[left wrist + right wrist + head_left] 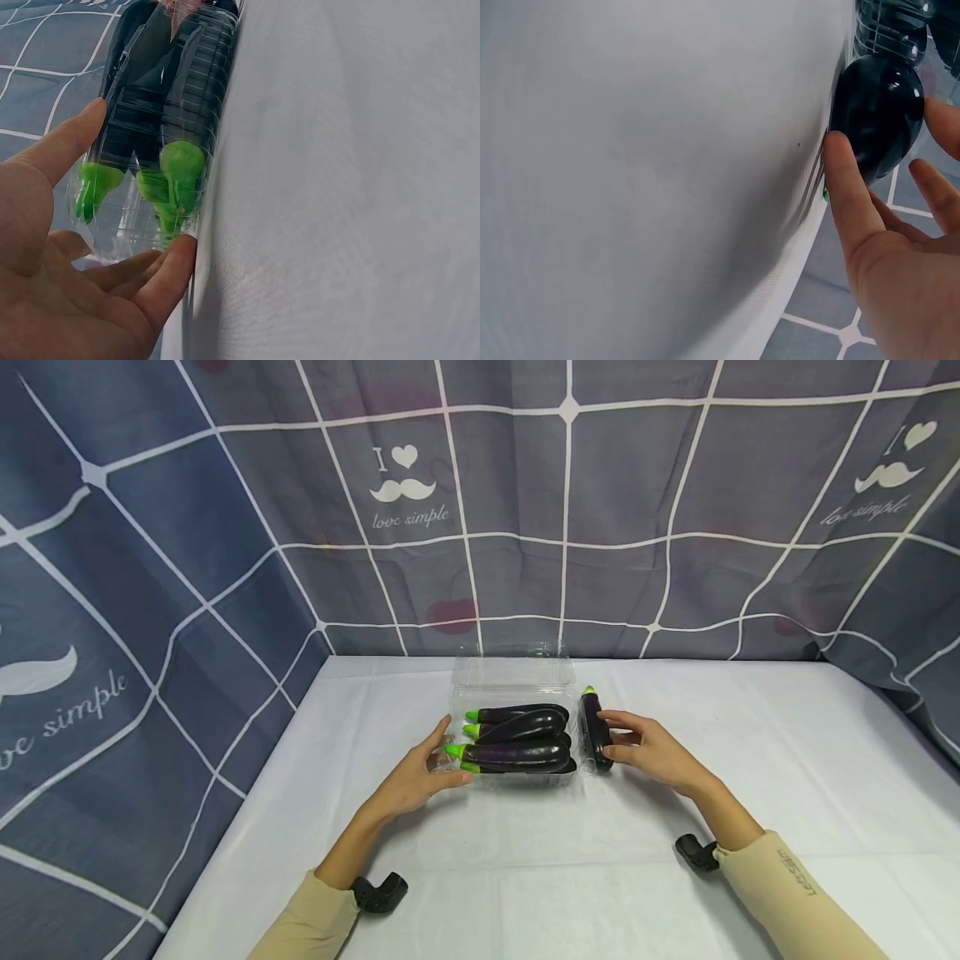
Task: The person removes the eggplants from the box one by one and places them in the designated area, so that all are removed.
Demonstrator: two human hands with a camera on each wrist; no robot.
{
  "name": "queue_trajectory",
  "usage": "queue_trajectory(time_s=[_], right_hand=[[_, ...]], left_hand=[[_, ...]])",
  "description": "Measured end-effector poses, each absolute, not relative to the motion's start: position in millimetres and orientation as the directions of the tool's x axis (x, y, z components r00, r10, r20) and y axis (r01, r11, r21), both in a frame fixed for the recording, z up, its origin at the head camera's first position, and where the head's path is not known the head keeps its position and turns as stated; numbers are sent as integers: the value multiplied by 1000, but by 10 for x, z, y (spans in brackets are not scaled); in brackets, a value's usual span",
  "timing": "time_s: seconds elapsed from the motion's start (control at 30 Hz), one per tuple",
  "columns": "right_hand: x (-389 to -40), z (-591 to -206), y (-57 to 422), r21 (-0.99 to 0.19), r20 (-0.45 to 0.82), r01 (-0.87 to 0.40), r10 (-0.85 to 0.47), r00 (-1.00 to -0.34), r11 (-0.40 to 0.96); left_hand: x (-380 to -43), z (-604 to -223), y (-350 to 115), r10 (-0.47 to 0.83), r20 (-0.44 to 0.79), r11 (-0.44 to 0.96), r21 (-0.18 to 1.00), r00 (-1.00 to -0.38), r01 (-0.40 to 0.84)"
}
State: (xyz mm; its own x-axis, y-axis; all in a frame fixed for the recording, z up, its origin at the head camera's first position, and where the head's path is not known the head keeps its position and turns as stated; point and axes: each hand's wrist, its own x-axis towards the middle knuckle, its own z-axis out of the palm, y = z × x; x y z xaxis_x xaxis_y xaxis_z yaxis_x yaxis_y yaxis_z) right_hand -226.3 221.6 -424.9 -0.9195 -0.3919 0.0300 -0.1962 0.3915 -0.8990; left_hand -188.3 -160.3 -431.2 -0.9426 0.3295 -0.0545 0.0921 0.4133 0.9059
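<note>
A: ok going left to right, what was the left hand up to?

B: It was spread around the left end of the clear container, thumb and fingers well apart and fairly straight, so not clenched at all. Looked like a brace to me, probably because thin plastic could slide around on that white cloth

A: And the eggplants inside?

B: Heaped lengthwise, green stems facing left, fat ends right. I could count at least four stems. My guess is that lying the same way let them nest better, though on the near side one sat on top of another

A: What about the lid?

B: Folded back on the far side, which imo kept it away from both hands and let you reach in from above

A: lol and the odd one out on the right?

B: That loose eggplant was just beside the container's right end, turned crosswise to the others with its stem at the far end. Couldn't tell if it touched the plastic. The right hand had it pinched between thumb and fingers, coming in from the right near the fat end, likely since skin that shiny needed support on two sides
</note>
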Motion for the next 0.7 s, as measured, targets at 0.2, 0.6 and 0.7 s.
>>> queue_trajectory(time_s=[0.2, 0.6, 0.7], right_hand=[[-2268, -4270, 2199, -897, 6, -169, -370, -929, 410], [-2282, -4280, 2146, -910, 27, -193, -410, -912, 367], [-2265, -4279, 2150, -908, 23, -187, -402, -916, 376]], left_hand=[[-1882, -4299, -1597, 328, -57, 420, 903, -943, 91], [-1885, -4293, -1615, 331, -61, 407, 910, -942, 84], [-1891, -4293, -1606, 337, -63, 404, 911, -939, 84]])
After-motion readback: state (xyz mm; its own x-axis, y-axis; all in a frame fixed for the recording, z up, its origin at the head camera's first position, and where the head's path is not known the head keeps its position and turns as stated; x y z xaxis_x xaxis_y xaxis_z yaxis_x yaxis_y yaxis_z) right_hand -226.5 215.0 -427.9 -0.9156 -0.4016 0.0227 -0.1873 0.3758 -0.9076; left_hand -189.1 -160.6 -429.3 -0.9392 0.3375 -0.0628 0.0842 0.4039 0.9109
